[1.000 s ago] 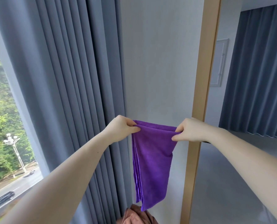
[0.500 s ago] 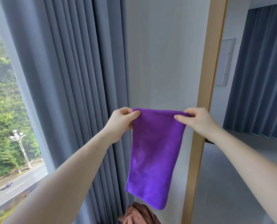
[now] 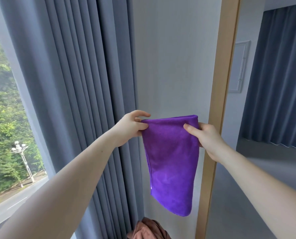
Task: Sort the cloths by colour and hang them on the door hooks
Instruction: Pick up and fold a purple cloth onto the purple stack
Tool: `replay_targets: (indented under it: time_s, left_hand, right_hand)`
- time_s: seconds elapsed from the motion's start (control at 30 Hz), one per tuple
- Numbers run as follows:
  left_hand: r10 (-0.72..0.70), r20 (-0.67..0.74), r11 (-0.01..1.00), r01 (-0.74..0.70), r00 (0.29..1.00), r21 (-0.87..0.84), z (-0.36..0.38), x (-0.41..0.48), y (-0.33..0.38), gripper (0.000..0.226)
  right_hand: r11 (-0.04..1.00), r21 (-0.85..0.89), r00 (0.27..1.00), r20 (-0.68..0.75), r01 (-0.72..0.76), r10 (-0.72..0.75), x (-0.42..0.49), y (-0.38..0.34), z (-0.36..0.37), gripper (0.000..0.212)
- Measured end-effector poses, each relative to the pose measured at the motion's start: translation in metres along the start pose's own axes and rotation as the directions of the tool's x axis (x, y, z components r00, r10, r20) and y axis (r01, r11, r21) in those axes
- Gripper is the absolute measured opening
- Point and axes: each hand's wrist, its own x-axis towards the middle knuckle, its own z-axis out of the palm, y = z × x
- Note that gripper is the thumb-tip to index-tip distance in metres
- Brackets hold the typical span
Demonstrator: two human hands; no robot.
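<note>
**Purple cloth held up, no hook in sight**

You hold the purple cloth by its folded top edge in front of the pale door. Your left hand pinches the left corner and your right hand pinches the right one, and the rest hangs free above the brown cloth at the bottom of the view. No hook shows here, so you may be aiming blind. If a hook catches only one layer, the doubled fabric could slide off, land on the brown cloth and mix the colours. Easing either pinch early would let that corner sag.
</note>
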Motion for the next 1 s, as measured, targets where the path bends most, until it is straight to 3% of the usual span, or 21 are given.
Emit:
replay_targets:
  time_s: [0.1,0.17,0.23,0.5,0.63,0.77,1.0]
  left_hand:
    - [-0.066,0.069,0.967,0.046,0.995,0.251,-0.001,0.001,0.010,0.033]
    - [-0.087,0.095,0.896,0.036,0.992,0.443,0.008,0.000,0.017,0.058]
    - [-0.067,0.111,0.852,-0.001,0.992,0.524,0.026,-0.001,0.023,0.075]
    - [0.283,0.096,0.779,-0.287,0.954,0.558,0.081,0.017,0.025,0.027]
    - [0.327,0.135,0.727,-0.340,0.935,0.596,0.094,0.024,0.031,0.025]
    - [0.351,0.124,0.747,-0.357,0.928,0.561,0.098,0.032,0.041,0.031]
    - [0.397,0.161,0.676,-0.406,0.904,0.615,0.096,0.038,0.051,0.035]
  right_hand:
    - [0.999,-0.048,0.999,0.037,0.024,-0.022,-0.003,-0.003,0.007,0.010]
    - [0.997,-0.075,0.998,0.062,0.035,-0.030,-0.003,-0.005,0.013,0.010]
    - [0.994,-0.097,0.997,0.076,0.040,-0.033,-0.003,-0.007,0.018,0.008]
    - [0.990,-0.138,0.999,0.049,0.021,-0.015,-0.006,-0.014,0.010,0.025]
    - [0.998,-0.056,0.996,0.085,-0.019,0.024,-0.009,-0.009,-0.010,0.018]
    - [0.989,0.007,0.954,0.268,-0.144,0.137,-0.018,0.009,-0.021,0.033]
    - [0.975,0.027,0.923,0.328,-0.222,0.201,-0.024,0.050,-0.021,0.057]
